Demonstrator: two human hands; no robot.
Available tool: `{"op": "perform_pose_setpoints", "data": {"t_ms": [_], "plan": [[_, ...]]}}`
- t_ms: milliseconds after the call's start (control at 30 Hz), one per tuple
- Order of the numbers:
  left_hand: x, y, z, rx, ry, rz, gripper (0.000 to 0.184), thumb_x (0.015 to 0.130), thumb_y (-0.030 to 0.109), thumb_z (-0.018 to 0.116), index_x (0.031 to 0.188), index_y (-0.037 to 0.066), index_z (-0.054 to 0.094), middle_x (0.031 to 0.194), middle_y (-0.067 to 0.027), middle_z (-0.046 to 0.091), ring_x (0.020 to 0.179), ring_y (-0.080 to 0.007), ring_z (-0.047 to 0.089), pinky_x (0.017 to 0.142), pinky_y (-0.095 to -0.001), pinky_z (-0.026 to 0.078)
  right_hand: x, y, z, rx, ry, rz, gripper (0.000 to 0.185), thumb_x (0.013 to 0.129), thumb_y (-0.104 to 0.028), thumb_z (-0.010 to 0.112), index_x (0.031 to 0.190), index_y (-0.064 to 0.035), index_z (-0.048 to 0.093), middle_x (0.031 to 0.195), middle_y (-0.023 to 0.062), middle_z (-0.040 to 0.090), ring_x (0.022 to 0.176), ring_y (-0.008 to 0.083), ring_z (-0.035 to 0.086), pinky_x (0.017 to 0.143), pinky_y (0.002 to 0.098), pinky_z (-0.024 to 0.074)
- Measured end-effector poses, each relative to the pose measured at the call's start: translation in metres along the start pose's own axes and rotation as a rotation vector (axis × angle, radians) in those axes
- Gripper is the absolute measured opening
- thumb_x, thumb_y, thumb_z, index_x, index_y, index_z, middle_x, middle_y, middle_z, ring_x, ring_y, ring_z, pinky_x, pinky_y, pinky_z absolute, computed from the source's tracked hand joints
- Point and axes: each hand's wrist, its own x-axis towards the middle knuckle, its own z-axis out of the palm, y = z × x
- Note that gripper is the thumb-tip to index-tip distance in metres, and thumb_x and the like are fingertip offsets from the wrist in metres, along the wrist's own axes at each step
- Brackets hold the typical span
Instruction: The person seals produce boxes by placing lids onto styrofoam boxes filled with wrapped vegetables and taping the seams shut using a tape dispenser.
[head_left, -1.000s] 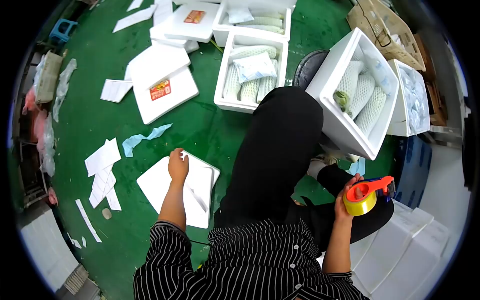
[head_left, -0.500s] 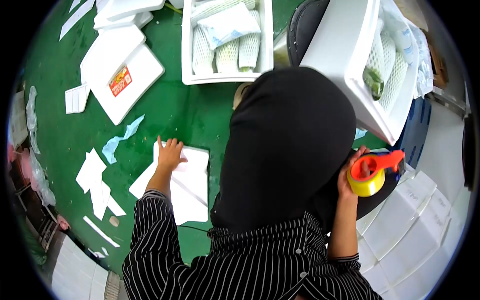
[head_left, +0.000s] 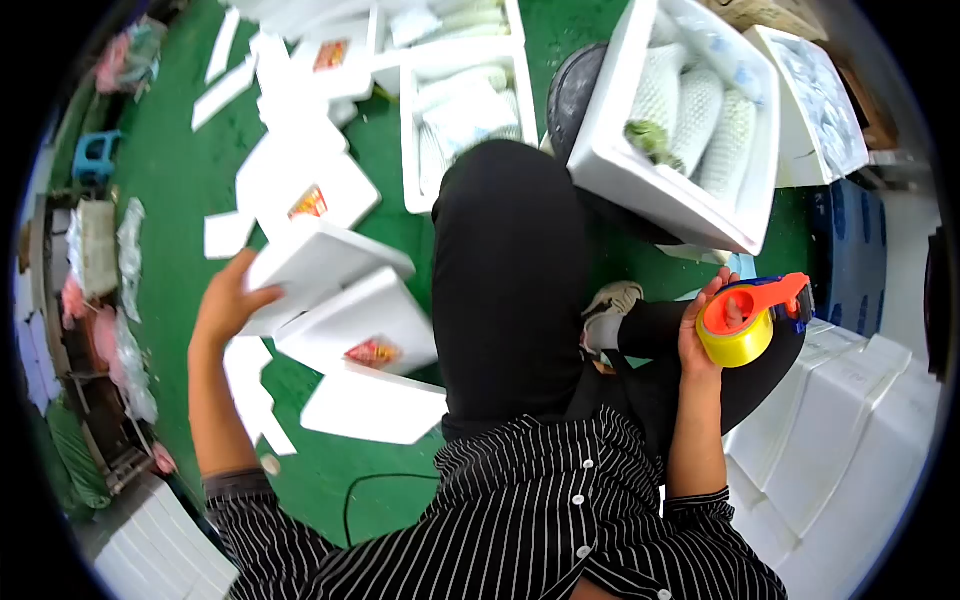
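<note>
My left hand point(head_left: 232, 302) grips the left edge of a tilted white foam lid point(head_left: 330, 262), with the thumb across its near face. Just below that lid, a second foam lid point(head_left: 390, 318) with a red and yellow label leans at an angle. Another white foam piece point(head_left: 372, 405) lies closer to me on the green floor. On the right, my right hand point(head_left: 695, 335) is wrapped round an orange tape dispenser point(head_left: 768, 318) that carries a roll of yellow tape point(head_left: 735, 347). A finger pokes through the middle of the roll.
Ahead stands a foam box point(head_left: 411, 150) holding net-wrapped produce and a white pack. A larger foam box point(head_left: 668, 205) of net-wrapped produce tilts on a black round support point(head_left: 580, 95). Foam lids point(head_left: 345, 195) and scraps lie at the left. White foam boxes point(head_left: 825, 450) are stacked beside me.
My left hand has gone from lying on the foam piece on the floor to gripping a raised lid further left. The view has shifted; the right hand still holds the tape dispenser.
</note>
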Motion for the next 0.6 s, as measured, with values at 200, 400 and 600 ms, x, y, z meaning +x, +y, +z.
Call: {"op": "perform_pose_setpoints", "data": {"t_ms": [200, 400, 600], "plan": [[-0.071, 0.017, -0.092, -0.332, 0.625, 0.097, 0.037, 0.092, 0.019, 0.074, 0.12, 0.0, 0.06, 0.106, -0.0073, 0.065, 0.097, -0.0169, 0.06, 0.089, -0.0305, 0.048, -0.012, -0.003, 0.004, 0.049, -0.08, -0.055, 0.042, 0.098, -0.013, 0.063, 0.139, -0.012, 0.057, 0.139, 0.011, 0.062, 0.121, 0.0266, 0.066, 0.095, 0.047, 0.0592], [-0.11, 0.03, -0.091, 0.285, 1.017, 0.056, 0.041, 0.092, 0.023, 0.077, 0.121, 0.001, 0.059, 0.106, -0.011, 0.067, 0.096, -0.02, 0.063, 0.088, -0.0342, 0.051, -0.015, -0.016, 0.001, 0.107, -0.15, -0.091, 0.041, 0.1, -0.016, 0.06, 0.141, -0.0111, 0.056, 0.143, 0.0104, 0.06, 0.119, 0.0261, 0.067, 0.096, 0.0463, 0.0574], [-0.118, 0.053, -0.061, -0.01, 1.477, -0.045, 0.043, 0.091, 0.015, 0.079, 0.124, -0.002, 0.057, 0.11, -0.0149, 0.068, 0.101, -0.0248, 0.066, 0.086, -0.0374, 0.053, -0.025, -0.019, 0.016, -0.05, -0.356, -0.05, 0.039, 0.1, -0.006, 0.057, 0.139, -0.0024, 0.052, 0.14, 0.0198, 0.057, 0.114, 0.0343, 0.067, 0.088, 0.0501, 0.061]]}}
